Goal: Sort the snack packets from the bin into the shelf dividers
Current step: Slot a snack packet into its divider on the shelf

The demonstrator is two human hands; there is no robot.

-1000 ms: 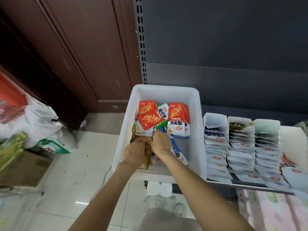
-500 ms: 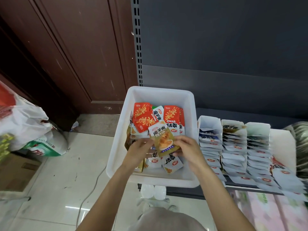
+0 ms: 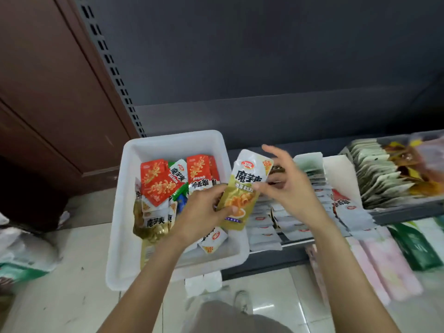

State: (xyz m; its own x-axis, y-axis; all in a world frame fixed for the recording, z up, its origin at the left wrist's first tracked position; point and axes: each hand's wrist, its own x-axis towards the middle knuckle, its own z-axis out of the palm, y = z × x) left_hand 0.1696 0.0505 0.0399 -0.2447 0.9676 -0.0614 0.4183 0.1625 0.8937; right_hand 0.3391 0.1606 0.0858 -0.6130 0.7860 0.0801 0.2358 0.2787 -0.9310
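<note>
A white plastic bin (image 3: 173, 138) stands at the left end of the shelf and holds red packets (image 3: 156, 182), white ones and a yellow-green one (image 3: 150, 227). My left hand (image 3: 201, 213) grips the lower half of a yellow-green and white snack packet (image 3: 243, 186), held upright over the bin's right rim. My right hand (image 3: 292, 188) is beside the packet with fingers spread, its thumb touching the packet's right edge. Behind my right hand, rows of white packets (image 3: 264, 228) stand in the shelf dividers.
Further right on the shelf sits a tray of pale green packets (image 3: 379, 175) and orange ones. Pink packs (image 3: 384, 265) and green packs lie on the lower shelf. White bags (image 3: 21, 248) lie on the tiled floor at left, by a brown door (image 3: 48, 92).
The packet has been lifted out of the bin and carried right, toward the dividers. My right hand let go of its edge and spread its fingers. The view swung right.
</note>
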